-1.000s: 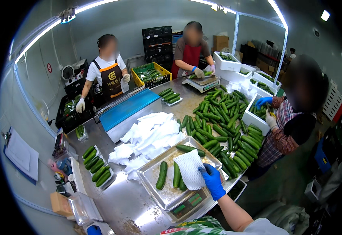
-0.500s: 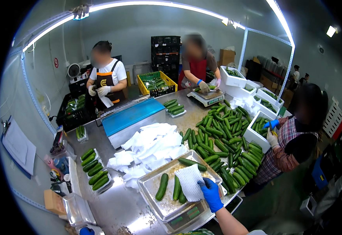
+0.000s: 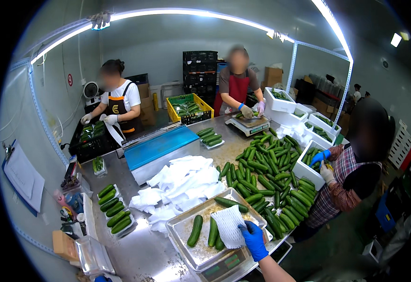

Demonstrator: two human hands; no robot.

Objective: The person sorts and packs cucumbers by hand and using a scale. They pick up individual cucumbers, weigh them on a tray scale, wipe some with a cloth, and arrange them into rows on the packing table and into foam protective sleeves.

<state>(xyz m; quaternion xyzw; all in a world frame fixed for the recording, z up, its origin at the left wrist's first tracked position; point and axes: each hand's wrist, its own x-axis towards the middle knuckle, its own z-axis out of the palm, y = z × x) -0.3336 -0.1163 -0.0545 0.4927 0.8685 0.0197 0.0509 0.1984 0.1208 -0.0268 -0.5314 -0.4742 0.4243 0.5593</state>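
My right hand (image 3: 254, 240), in a blue glove, pinches the right edge of a white foam net sleeve (image 3: 228, 226). The sleeve hangs over a metal tray (image 3: 179, 236) and partly covers the cucumbers (image 3: 213, 231) under it. To its left on the tray lies a single cucumber (image 3: 195, 231); another cucumber (image 3: 231, 204) rests along the tray's far side. A scale display shows at the tray's near edge. Only a sliver of my blue-gloved left hand (image 3: 103, 278) shows at the lower edge, beside a clear plastic box (image 3: 92, 254); its fingers are hidden.
White foam sleeves (image 3: 184, 181) lie heaped beyond the tray, beside a blue-topped machine (image 3: 163, 143). A large cucumber pile (image 3: 266, 174) covers the right side. Packed cucumber trays (image 3: 114, 207) line the left. Three co-workers stand around the table, one by a white foam box (image 3: 309, 171).
My right hand and the sleeve have barely moved. The co-worker at the left has turned and reached into the black crate. The co-worker at the far scale has straightened up.
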